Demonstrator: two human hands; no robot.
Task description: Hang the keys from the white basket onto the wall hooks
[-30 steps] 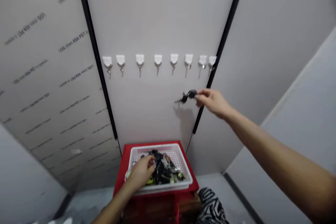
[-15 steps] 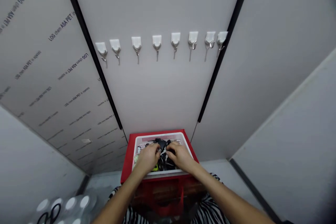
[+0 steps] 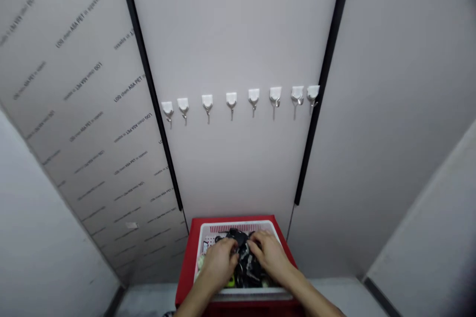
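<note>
Both hands down in white basket, basket sitting on red crate at foot of wall

Left hand on left side of pile of dark keys, fingers curled into it; right hand on right side, fingers bent over same pile; fingertips of both nearly meet at middle

Cannot tell whether either hand actually pinches a key or just rests on heap

Above, row of white hooks on grey panel, all bare, well apart from hands
</note>
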